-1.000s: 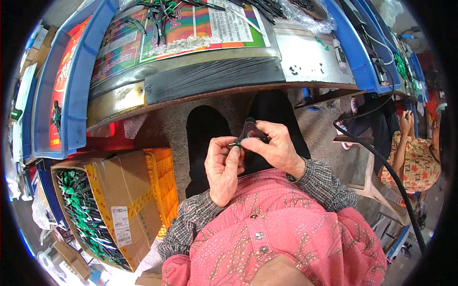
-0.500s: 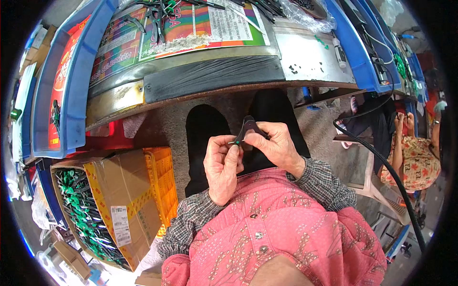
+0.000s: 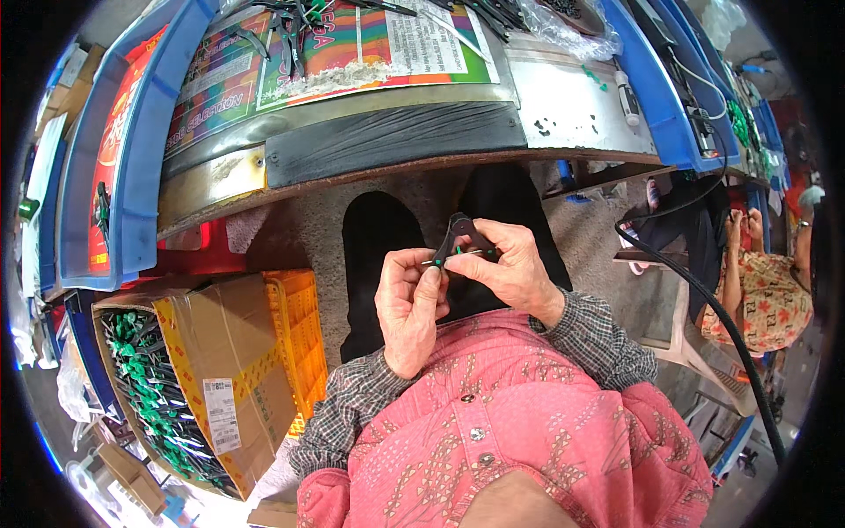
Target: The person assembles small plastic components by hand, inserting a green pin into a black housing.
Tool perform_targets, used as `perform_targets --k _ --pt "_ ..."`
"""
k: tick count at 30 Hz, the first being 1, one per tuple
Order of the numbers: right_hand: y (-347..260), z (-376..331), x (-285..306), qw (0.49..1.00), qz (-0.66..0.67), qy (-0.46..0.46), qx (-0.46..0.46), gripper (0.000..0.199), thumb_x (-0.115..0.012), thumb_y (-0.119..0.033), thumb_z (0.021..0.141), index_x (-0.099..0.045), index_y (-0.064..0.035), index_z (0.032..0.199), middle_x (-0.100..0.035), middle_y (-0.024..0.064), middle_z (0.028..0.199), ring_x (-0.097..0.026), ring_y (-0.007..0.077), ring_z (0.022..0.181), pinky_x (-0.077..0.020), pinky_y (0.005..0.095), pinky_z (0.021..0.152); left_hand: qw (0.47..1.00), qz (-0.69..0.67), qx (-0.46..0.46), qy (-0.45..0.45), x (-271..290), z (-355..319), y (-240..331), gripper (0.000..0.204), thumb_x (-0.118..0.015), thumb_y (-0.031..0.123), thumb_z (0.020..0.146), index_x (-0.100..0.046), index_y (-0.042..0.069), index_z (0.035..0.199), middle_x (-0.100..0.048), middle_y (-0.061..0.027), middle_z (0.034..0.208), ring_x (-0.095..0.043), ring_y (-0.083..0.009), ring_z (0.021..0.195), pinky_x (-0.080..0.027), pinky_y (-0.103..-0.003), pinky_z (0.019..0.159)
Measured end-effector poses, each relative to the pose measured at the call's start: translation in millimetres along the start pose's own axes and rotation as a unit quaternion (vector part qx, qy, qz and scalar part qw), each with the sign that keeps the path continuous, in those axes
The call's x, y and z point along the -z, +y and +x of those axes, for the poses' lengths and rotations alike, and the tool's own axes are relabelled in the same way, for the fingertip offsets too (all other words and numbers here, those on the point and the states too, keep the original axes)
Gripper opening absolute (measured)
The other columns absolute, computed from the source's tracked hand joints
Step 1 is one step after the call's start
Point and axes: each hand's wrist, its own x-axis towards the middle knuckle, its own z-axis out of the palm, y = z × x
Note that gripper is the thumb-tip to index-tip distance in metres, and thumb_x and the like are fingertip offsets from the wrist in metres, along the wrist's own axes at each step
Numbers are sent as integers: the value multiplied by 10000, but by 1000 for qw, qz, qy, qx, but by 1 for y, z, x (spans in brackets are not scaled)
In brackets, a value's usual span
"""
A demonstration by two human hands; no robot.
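Two hands meet over our lap, just near of the workbench edge [image 3: 352,172]: our left hand [image 3: 409,304] pinches the left end of a thin metal pin with green bits [image 3: 451,256] between thumb and forefinger, and our right hand [image 3: 506,268] pinches a small black plastic piece [image 3: 461,231] against it. We see the pin's long axis running left to right between both hands, with the black piece rising from it toward the bench and nearer the right fingers.

A cluttered tabletop [image 3: 563,106] edged by blue trays [image 3: 141,176], with a cardboard box [image 3: 238,352] on the floor beside an orange crate [image 3: 295,334].
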Motion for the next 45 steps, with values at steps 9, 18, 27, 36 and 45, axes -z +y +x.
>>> perform_targets --k 9,18,27,36,45 --pt "0 -1 1 997 74 -10 -29 204 -706 -188 862 -663 11 847 -622 -6 717 -523 22 691 -446 216 580 1000 4 4 -3 1 0 0 181 -537 136 970 -461 50 1110 -538 -8 810 -455 -40 651 -372 -163 508" --pt "8 1 3 996 74 -10 -38 216 -751 -163 811 -632 11 856 -587 -30 735 -491 12 701 -429 200 577 1000 -24 3 -5 2 2 1 177 -532 129 971 -466 42 1111 -544 -10 813 -461 -39 644 -381 -159 509" --pt "-4 1 3 997 51 5 -58 197 -690 -175 864 -653 11 812 -568 -35 657 -482 21 636 -402 213 541 1000 -29 -2 -5 -3 2 5 162 -524 116 970 -469 45 1105 -535 -11 806 -464 -40 640 -392 -166 510" --pt "-4 -2 5 992 78 -8 -95 167 -709 -149 835 -642 4 833 -582 -37 718 -482 15 684 -393 190 570 999 -32 -15 -27 -1 -1 4 165 -514 115 974 -464 45 1115 -535 -16 827 -455 -39 661 -386 -166 521" --pt "-7 1 3 998 4 11 -54 177 -682 -156 840 -637 7 790 -614 8 676 -529 35 648 -427 225 557 1000 -13 10 0 -3 -1 6 147 -508 98 972 -475 55 1108 -537 -4 827 -459 -34 656 -397 -164 524"
